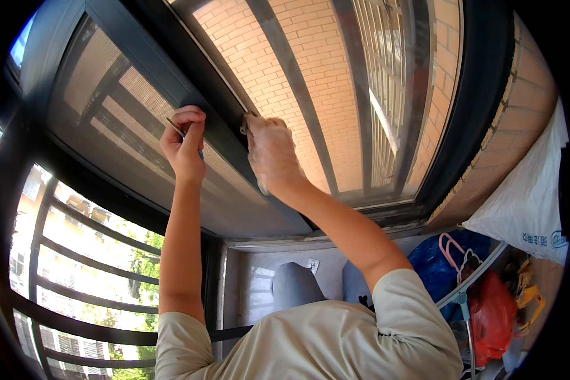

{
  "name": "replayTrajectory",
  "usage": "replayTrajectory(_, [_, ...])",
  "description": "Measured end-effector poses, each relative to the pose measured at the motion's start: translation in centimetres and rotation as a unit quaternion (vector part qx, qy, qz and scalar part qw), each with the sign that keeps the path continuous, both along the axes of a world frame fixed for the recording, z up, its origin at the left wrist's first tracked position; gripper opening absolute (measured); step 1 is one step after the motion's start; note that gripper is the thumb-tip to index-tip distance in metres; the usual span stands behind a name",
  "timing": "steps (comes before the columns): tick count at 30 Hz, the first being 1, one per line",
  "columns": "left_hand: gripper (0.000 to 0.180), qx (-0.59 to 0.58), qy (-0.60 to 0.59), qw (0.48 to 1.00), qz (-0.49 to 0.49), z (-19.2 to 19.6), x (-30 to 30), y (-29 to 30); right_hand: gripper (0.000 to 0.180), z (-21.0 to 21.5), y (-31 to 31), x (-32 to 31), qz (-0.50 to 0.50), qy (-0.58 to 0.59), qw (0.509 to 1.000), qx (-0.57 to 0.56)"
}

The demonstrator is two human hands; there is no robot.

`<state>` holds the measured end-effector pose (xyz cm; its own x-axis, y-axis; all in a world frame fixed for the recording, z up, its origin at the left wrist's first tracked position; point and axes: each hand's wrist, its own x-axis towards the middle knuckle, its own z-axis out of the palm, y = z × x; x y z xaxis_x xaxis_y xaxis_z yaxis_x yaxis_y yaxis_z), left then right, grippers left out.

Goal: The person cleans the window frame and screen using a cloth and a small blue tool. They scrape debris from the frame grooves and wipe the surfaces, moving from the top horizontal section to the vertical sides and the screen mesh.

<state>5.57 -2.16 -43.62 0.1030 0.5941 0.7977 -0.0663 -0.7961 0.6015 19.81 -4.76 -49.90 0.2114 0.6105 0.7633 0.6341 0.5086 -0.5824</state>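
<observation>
My left hand [185, 142] is closed around a slim stick-like tool [175, 125]. A thin dark end pokes out on one side of the fist and a bit of blue on the other, so its kind is not clear. This hand is against the dark frame of the screened window sash [133, 54]. My right hand [273, 152] looks whitish, perhaps in a thin clear glove. Its fingers are curled at a small brownish-grey piece [244, 123] on the dark upright frame beside the glass pane [291, 69]. Whether that piece is a latch or something loose cannot be made out.
Dark bars and a tiled wall show behind the glass. Barred openings [98, 278] lie to the left. A white sack [519, 190], blue bag [434, 259], pink hanger [448, 250], red bag [493, 310] and yellow item [533, 294] crowd the right. A pale ledge [256, 272] runs below the window.
</observation>
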Motion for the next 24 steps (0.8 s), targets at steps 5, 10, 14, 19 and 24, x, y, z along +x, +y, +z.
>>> replayTrajectory(5, [0.013,-0.019,-0.011,0.999,-0.034,0.3,-1.0,0.7,0.017,1.6,-0.9,0.0,0.004,-0.070,0.985,-0.158])
replayTrajectory(10, [0.016,-0.007,-0.018,1.000,-0.009,0.2,-0.3,0.6,0.029,-1.4,-2.9,2.3,0.090,-0.141,0.986,-0.009])
replayTrajectory(14, [0.016,-0.017,0.011,1.000,-0.014,0.2,-1.6,0.6,0.032,-4.1,-4.1,4.1,0.138,0.153,0.976,0.068])
replayTrajectory(19, [0.016,-0.002,0.019,1.000,-0.009,0.3,-1.2,0.6,0.022,-1.6,-2.5,6.4,0.115,0.275,0.955,0.006])
replayTrajectory(24, [0.016,0.005,0.011,1.000,0.012,0.1,-1.0,0.7,0.023,0.4,-0.6,3.2,0.079,-0.220,0.953,-0.192])
